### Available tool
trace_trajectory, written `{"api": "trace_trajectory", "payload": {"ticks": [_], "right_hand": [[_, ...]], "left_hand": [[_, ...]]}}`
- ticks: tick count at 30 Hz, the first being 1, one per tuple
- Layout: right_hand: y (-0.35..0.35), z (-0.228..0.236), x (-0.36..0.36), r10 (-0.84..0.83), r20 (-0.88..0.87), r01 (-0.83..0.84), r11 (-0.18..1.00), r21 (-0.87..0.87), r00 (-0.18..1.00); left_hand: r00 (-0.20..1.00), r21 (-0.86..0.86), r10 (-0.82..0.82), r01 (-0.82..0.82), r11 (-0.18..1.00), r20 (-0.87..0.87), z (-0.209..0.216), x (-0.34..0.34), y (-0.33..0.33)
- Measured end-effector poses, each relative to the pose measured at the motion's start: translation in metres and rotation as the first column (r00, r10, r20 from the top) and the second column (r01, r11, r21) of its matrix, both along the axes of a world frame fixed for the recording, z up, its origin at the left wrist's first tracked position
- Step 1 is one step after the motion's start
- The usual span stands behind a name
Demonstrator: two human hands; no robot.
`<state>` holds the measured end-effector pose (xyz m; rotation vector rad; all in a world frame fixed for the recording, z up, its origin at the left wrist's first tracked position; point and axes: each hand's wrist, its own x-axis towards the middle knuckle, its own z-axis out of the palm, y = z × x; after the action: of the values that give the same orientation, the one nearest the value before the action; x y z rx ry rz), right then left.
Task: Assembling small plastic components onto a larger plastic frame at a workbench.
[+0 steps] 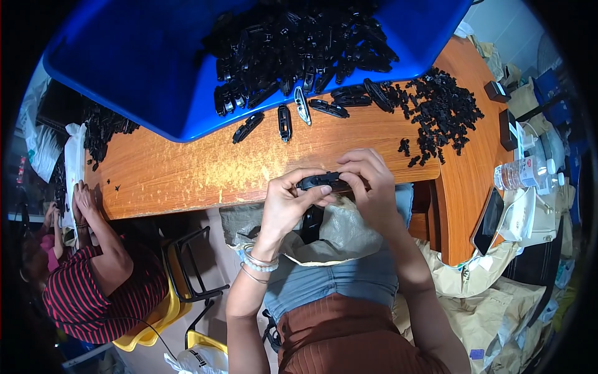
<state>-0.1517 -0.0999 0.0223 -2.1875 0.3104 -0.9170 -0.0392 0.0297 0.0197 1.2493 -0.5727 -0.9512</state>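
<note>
Between my two hands, just off the table's near edge, is a long black plastic part (321,181). My left hand (289,199) pinches one end between thumb and fingers. At its other end, my right hand (367,184) has its fingertips closed on the part; whether a smaller piece sits under them cannot be made out. Similar black parts lie beyond on the wooden table, among them one upright part (284,123) and a silver-grey one (302,106). Below my hands a pale woven sack (349,234) lies open across my lap.
A large blue bin (187,118) heaped with black parts stands at the far side. Small black pieces (445,106) are piled at the right, near a water bottle (517,173) and a phone (488,221). A person in a striped shirt (103,287) sits at the left.
</note>
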Motion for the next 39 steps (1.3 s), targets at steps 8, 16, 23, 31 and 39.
{"api": "trace_trajectory", "payload": {"ticks": [8, 16, 23, 31, 39], "right_hand": [[0.01, 0.003, -0.006, 0.075, -0.139, -0.014, 0.916, 0.401, 0.987], [0.009, -0.02, -0.027, 0.388, -0.043, -0.231, 0.63, 0.741, 0.921], [-0.014, -0.02, -0.048, 0.247, -0.245, -0.181, 0.948, 0.261, 0.938], [-0.072, -0.02, -0.051, -0.641, -0.223, 0.51, 0.738, -0.441, 0.735], [-0.068, -0.035, -0.032, -0.517, -0.116, 0.439, 0.807, -0.394, 0.848]], "left_hand": [[0.98, 0.068, 0.036, -0.051, 0.996, 0.198, 0.001, 0.002, 0.006], [0.971, 0.13, -0.206, 0.191, 0.973, 0.12, 0.011, 0.01, 0.016], [0.304, 0.096, 0.031, -0.393, 0.914, 0.952, -0.002, 0.051, -0.03], [0.256, 0.121, -0.008, -0.426, 0.896, 0.967, -0.027, 0.078, -0.052], [0.637, 0.018, 0.181, -0.293, 0.956, 0.749, -0.018, 0.041, -0.017]]}}
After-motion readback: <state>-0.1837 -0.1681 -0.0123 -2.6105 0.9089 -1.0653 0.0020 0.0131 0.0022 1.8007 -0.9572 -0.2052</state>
